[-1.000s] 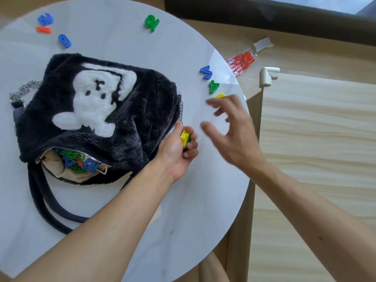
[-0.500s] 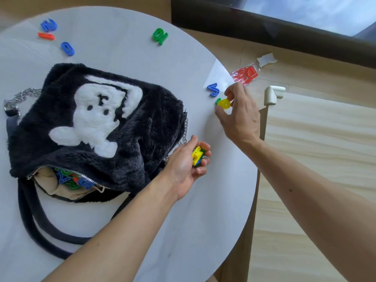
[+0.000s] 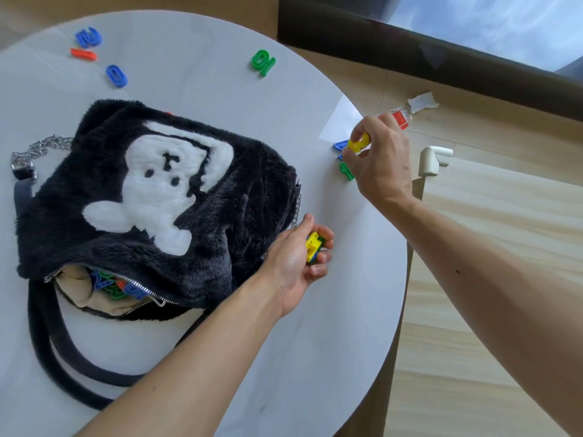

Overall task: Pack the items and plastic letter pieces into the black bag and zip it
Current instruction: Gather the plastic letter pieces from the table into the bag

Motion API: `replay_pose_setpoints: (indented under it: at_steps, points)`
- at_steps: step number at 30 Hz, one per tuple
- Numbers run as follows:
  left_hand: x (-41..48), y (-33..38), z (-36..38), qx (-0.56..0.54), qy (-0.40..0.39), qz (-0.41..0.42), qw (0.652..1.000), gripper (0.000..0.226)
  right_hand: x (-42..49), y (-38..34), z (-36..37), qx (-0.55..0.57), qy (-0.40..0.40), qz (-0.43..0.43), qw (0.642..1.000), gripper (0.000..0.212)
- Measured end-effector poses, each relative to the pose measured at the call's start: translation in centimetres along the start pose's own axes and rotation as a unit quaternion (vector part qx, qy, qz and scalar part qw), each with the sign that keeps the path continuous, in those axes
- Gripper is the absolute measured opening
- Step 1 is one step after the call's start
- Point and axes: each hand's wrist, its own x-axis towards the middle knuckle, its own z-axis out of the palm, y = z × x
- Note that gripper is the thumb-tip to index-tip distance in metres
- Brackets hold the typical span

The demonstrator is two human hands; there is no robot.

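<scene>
**Yellow piece lifted; bag not yet fed**

- Nearest: left hand point(image 3: 296, 257) lies palm-up on the tabletop point(image 3: 284, 357), just beside the right end of the black bag point(image 3: 157, 197). Its fingers curl round a clutch of yellow and green pieces point(image 3: 313, 247). This hold is the same as a second ago.
- The bag lies flat. The zip mouth point(image 3: 110, 285) gapes at the near-left end, and coloured letters show inside against the tan lining.
- Farther right, at the tabletop's edge: right hand point(image 3: 381, 165). A second ago it was spread and reaching. Now thumb and fingertips pinch a yellow piece point(image 3: 358, 145), raised off the surface.
- A blue piece point(image 3: 340, 146) and a green piece point(image 3: 346, 171) remain on the tabletop, partly hidden beside that hand.
- Far side: green piece point(image 3: 263, 62). At far left are two blue pieces point(image 3: 89, 37) point(image 3: 116, 76) and a red one point(image 3: 83, 54), all well apart from the bag.

Reading: still the gathering stage. One more piece is secured and six lie loose. Both handfuls must reach the zip mouth before zipping.
</scene>
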Motion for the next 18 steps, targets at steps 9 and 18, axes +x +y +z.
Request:
replay_pose_setpoints:
  at_steps: [9,18]
  points:
    - [-0.2,0.1,-0.5,-0.002,0.018,-0.004,1.0,0.041,0.2,0.1,1.6,-0.072,-0.058,-0.058,0.994,0.017]
    - [-0.8,-0.1,-0.8,-0.006,0.024,-0.007,1.0,0.042,0.3,-0.5,-1.1,0.057,0.016,0.045,0.997,0.019]
